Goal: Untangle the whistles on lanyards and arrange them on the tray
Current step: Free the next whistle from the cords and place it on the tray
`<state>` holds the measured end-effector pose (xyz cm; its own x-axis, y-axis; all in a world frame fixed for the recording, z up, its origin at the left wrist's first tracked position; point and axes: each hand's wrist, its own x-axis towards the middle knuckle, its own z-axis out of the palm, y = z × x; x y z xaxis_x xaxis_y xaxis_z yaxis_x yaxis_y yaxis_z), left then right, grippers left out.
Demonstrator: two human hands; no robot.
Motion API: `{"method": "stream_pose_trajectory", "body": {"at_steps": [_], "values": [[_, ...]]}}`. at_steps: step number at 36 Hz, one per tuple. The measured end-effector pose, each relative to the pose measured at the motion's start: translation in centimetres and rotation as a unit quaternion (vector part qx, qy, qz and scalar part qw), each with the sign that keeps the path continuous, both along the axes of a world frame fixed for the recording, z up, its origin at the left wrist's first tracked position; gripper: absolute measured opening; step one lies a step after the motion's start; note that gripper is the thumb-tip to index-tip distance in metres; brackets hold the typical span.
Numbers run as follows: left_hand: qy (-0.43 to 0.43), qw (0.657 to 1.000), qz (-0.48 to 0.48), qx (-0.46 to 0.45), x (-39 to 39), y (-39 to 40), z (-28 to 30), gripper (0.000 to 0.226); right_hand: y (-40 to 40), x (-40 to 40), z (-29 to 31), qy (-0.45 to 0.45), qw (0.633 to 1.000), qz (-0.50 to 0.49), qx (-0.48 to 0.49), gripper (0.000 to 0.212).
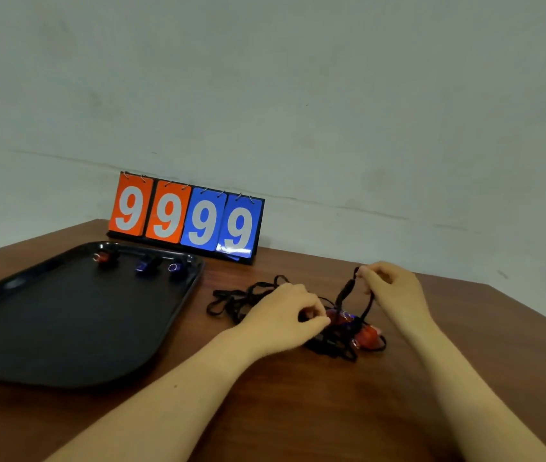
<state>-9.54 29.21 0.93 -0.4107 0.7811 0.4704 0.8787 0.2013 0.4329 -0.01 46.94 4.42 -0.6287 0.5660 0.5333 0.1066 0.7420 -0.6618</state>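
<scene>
A tangle of black lanyards [234, 300] lies on the brown table right of the black tray [64, 328]. My left hand [285, 316] pinches the cords beside a red whistle [340, 317] in the tangle. My right hand [395, 290] pinches a lanyard loop [348, 288] and holds it raised above the pile. Another red whistle [368, 336] lies at the tangle's right edge. On the tray's far end sit a red whistle [101, 257] and two blue whistles [144, 265] [174, 267].
A flip scoreboard [186, 216] showing 9 9 9 9 stands at the table's back edge against the wall. The table's right edge [515, 301] runs diagonally behind my right hand.
</scene>
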Motion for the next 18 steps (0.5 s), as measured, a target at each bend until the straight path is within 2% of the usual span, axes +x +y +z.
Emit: {"method": "stream_pose_trajectory", "body": {"at_steps": [4, 6, 8, 11, 13, 15, 18], "values": [[-0.023, 0.995, -0.025, -0.091, -0.6, -0.8, 0.2, 0.028, 0.7, -0.3, -1.2, -0.074, 0.996, -0.023, 0.045, 0.014], [-0.014, 0.991, -0.021, -0.128, -0.8, -1.1, 0.4, 0.029, 0.8, -0.3, -1.6, -0.084, 0.996, -0.019, 0.038, 0.012], [-0.022, 0.990, -0.025, -0.136, -0.9, -1.3, 0.3, 0.024, 0.7, -0.5, -1.7, -0.083, 0.996, -0.021, 0.035, 0.020], [-0.044, 0.997, -0.021, -0.065, -0.7, -1.4, 0.7, 0.009, 0.4, -0.6, -1.7, -0.066, 0.995, -0.045, 0.067, 0.033], [-0.035, 0.999, 0.005, 0.015, -0.6, -1.5, 1.7, 0.005, -0.1, -0.7, -1.6, -0.022, 0.997, -0.043, 0.065, 0.032], [-0.099, 0.989, 0.013, 0.105, -0.6, -1.7, 2.9, 0.006, -0.6, -0.7, -1.2, 0.033, 0.999, -0.016, 0.028, 0.027], [-0.236, 0.952, 0.003, 0.194, -0.4, -1.9, 3.8, 0.009, -1.9, -0.7, -0.7, 0.082, 0.993, 0.062, -0.065, 0.018]]}}
